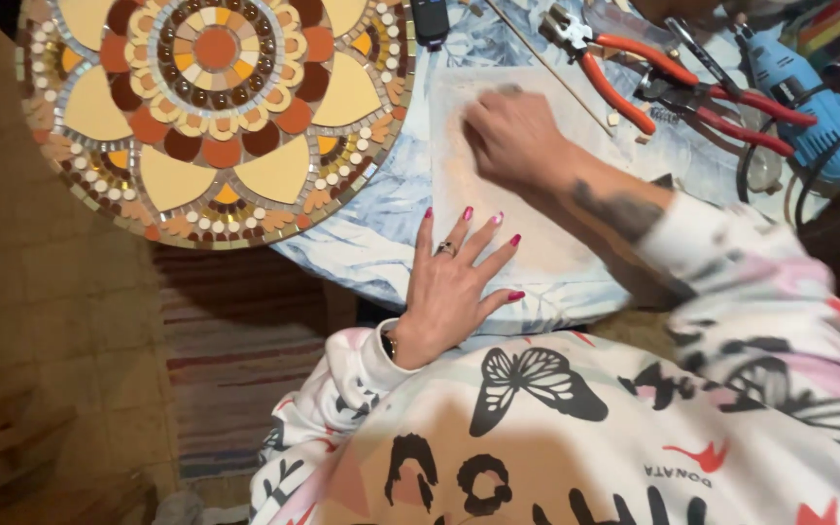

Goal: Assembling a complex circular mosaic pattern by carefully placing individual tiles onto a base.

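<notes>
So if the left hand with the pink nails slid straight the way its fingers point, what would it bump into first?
The left hand lies flat with its fingers pointing up the pale square board. Going straight on, it would probably meet the right hand first, which is pressed on that board. Depth is hard to judge.

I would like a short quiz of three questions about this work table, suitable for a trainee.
1. True or false: the left hand lies flat with its fingers spread at the edge of the pale board.
2. What lies on the table's left part? A) a round mosaic B) a glass bowl C) a stack of books
3. What colour are the handles of the pliers beyond the right hand?

Key: 1 true; 2 A; 3 orange-red.
</notes>
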